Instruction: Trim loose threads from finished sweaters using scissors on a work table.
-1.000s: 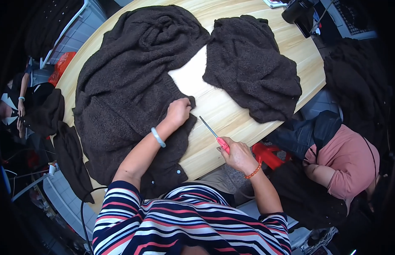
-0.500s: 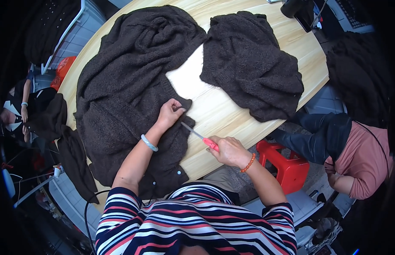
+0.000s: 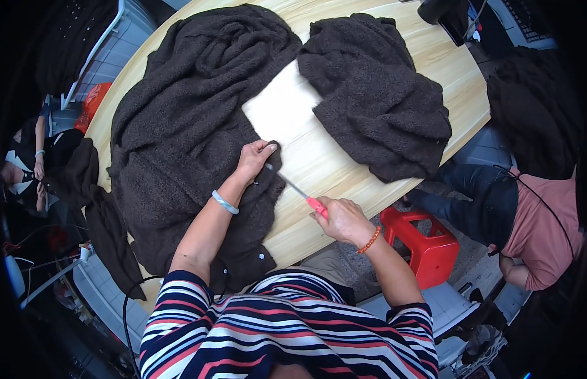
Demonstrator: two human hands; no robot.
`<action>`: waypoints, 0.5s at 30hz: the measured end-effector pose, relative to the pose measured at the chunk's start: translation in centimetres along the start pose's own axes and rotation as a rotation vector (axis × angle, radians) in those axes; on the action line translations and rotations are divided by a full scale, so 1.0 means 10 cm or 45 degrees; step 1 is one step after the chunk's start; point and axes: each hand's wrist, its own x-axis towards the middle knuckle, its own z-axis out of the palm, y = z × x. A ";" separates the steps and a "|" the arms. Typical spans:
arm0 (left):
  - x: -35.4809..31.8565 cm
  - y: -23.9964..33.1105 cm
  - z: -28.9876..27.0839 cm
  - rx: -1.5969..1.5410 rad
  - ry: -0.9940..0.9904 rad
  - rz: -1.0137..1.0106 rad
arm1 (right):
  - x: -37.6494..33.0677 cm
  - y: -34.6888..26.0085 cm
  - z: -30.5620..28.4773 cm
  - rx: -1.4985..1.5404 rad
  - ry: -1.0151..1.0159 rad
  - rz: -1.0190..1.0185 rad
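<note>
Head view: the left hand [image 3: 254, 158] presses and pinches the edge of the big dark knit garment [image 3: 180, 139] on the round wooden table [image 3: 319, 164]. The right hand [image 3: 344, 220] is fisted round a red-handled tool [image 3: 300, 192], tip at that edge. A second dark knit [image 3: 375, 95] lies apart. Below the table, a red stool [image 3: 426, 243] and a seated person [image 3: 533, 227].

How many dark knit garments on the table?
2. One large dark knit garment spread on the table's left half, under the left hand; a second one heaped on the right half. More dark cloth lies off the table.
</note>
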 end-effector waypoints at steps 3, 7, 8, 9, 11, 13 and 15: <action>0.02 -0.02 -0.03 -0.221 -0.055 -0.074 | 0.05 -0.08 -0.10 0.057 -0.047 0.003; -0.09 0.08 -0.06 0.164 0.017 0.077 | 0.06 -0.02 -0.04 0.038 -0.022 -0.044; -0.20 0.12 -0.12 0.461 0.047 0.286 | 0.04 -0.01 -0.04 0.031 -0.033 -0.058; -0.42 0.41 -0.08 0.658 -0.037 0.244 | 0.00 0.06 -0.05 0.028 -0.003 -0.062; -0.81 0.58 -0.27 1.374 -0.018 0.618 | -0.07 0.14 -0.05 0.021 0.014 -0.090; -1.13 0.71 -0.48 1.756 -0.076 0.572 | -0.13 0.20 -0.01 0.009 0.102 -0.101; -1.26 0.68 -0.69 1.831 -0.100 0.500 | -0.15 0.20 0.03 -0.001 0.083 -0.130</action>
